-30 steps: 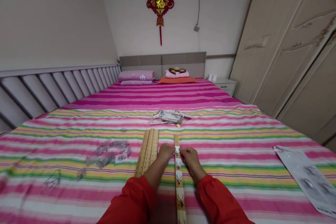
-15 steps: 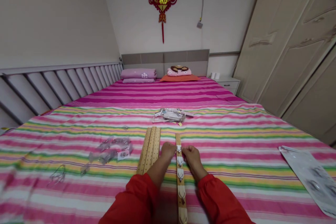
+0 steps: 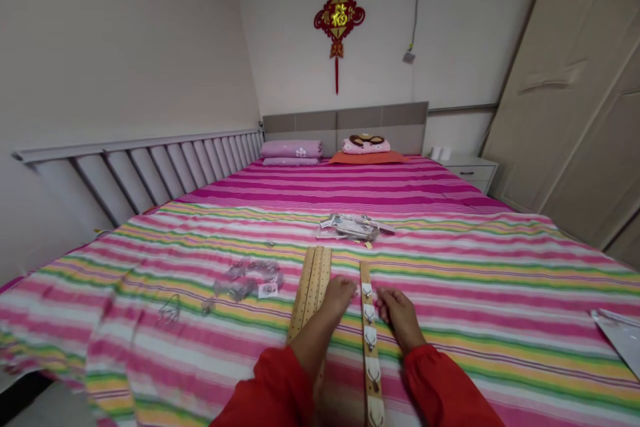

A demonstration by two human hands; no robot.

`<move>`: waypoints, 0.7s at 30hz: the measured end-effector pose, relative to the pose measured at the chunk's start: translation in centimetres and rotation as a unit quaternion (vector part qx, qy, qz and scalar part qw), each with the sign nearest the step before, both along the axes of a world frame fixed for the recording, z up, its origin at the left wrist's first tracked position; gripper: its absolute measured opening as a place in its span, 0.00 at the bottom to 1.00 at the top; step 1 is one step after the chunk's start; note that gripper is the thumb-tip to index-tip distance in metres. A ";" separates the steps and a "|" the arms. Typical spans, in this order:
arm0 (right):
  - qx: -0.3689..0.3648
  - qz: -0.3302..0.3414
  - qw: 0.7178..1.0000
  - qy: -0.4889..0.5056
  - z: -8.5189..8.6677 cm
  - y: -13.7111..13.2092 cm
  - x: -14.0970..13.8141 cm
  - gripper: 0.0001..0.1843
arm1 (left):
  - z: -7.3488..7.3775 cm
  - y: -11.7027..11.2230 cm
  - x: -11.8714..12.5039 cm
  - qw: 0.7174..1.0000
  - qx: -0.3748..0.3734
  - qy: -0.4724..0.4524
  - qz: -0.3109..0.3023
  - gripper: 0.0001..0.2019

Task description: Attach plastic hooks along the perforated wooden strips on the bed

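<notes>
A narrow wooden strip [image 3: 371,345] with several white deer-head hooks lies lengthwise on the striped bed sheet [image 3: 450,267]. My left hand [image 3: 339,295] and my right hand [image 3: 395,305] rest on either side of its far end, fingers curled and pinching at the topmost white hook [image 3: 367,291]. Both arms are in red sleeves. A pair of plain perforated wooden strips [image 3: 313,290] lies just left of my left hand.
Clear plastic bags [image 3: 247,279] lie to the left on the sheet, and an opened package [image 3: 353,227] lies beyond the strips. A printed sheet [image 3: 620,337] sits at the right edge. Pillows [image 3: 293,150] rest at the headboard; a wardrobe [image 3: 575,113] stands right.
The view has swung to the left, so everything sits further right in the picture. My hands stay at the top hook, slightly parted from it.
</notes>
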State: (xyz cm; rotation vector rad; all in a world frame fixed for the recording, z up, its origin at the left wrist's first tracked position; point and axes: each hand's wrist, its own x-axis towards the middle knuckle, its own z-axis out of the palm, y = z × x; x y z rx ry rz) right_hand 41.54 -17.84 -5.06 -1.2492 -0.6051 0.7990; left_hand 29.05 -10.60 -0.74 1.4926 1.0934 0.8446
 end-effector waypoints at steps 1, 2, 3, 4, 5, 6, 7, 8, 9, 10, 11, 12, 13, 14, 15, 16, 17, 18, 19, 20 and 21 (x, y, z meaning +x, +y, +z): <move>0.002 0.004 1.000 0.000 0.1 -0.2 0.0 0.20 | 0.4 -0.2 -1.5 1.000 0.018 -0.005 0.011 0.05; 0.005 0.008 1.000 0.000 0.2 -0.4 0.0 0.20 | 0.7 -0.3 -3.1 0.999 0.039 -0.007 0.026 0.04; 0.006 0.009 1.000 0.000 0.3 -0.5 0.0 0.20 | 0.9 -0.3 -4.9 0.997 0.065 -0.005 0.048 0.04; 0.008 0.010 1.000 0.000 0.4 -0.6 -0.1 0.19 | 1.0 -0.2 -6.8 0.990 0.116 0.009 0.083 0.05; 0.009 0.010 1.000 0.000 0.5 -0.7 -0.1 0.19 | 0.8 -0.1 -8.7 0.980 0.154 0.031 0.120 0.06; 0.009 0.009 1.000 0.000 0.6 -0.8 -0.2 0.19 | 0.5 0.2 -10.5 0.968 0.189 0.057 0.154 0.06; 0.010 0.008 1.000 0.001 0.7 -0.8 -0.3 0.19 | 0.2 0.6 -12.1 0.954 0.221 0.089 0.180 0.06; 0.010 0.007 1.000 0.001 0.8 -0.8 -0.4 0.19 | -0.3 0.9 -13.5 0.939 0.247 0.123 0.204 0.07; 0.011 0.005 1.000 0.001 0.8 -0.8 -0.5 0.19 | -0.8 1.4 -14.7 0.927 0.266 0.153 0.217 0.08; 0.011 0.003 1.000 0.001 0.9 -0.9 -0.6 0.19 | -1.3 1.8 -15.6 0.917 0.277 0.180 0.223 0.09; 0.012 0.001 1.000 0.002 0.9 -0.9 -0.6 0.19 | -1.8 2.1 -16.2 0.911 0.281 0.202 0.225 0.10; 0.012 -0.001 1.000 0.002 0.9 -0.9 -0.6 0.19 | -2.1 2.5 -16.6 0.908 0.280 0.218 0.224 0.11; 0.013 -0.002 1.000 0.001 0.9 -0.9 -0.6 0.19 | -2.4 2.7 -16.9 0.906 0.278 0.231 0.222 0.11; 0.013 -0.003 1.000 0.001 0.9 -0.9 -0.6 0.20 | -2.6 2.9 -17.0 0.903 0.278 0.239 0.223 0.10; 0.013 -0.003 1.000 0.000 0.9 -1.0 -0.6 0.20 | -2.7 3.1 -17.1 0.901 0.282 0.243 0.224 0.09; 0.013 -0.003 1.000 0.000 0.8 -1.0 -0.6 0.20 | -2.7 3.2 -17.2 0.899 0.288 0.241 0.225 0.08; 0.013 -0.003 1.000 -0.001 0.8 -1.0 -0.5 0.20 | -2.7 3.2 -17.2 0.899 0.295 0.232 0.227 0.07; 0.013 -0.002 1.000 -0.001 0.7 -1.0 -0.5 0.20 | -2.6 3.1 -17.3 0.900 0.301 0.216 0.230 0.07; 0.012 -0.001 1.000 -0.001 0.7 -1.0 -0.4 0.19 | -2.6 3.0 -17.4 0.904 0.302 0.194 0.233 0.06; 0.012 0.001 1.000 -0.001 0.6 -0.9 -0.4 0.19 | -2.5 2.8 -17.6 0.912 0.294 0.164 0.236 0.06; 0.011 0.002 1.000 -0.001 0.6 -0.9 -0.3 0.19 | -2.4 2.5 -17.8 0.921 0.277 0.126 0.242 0.07</move>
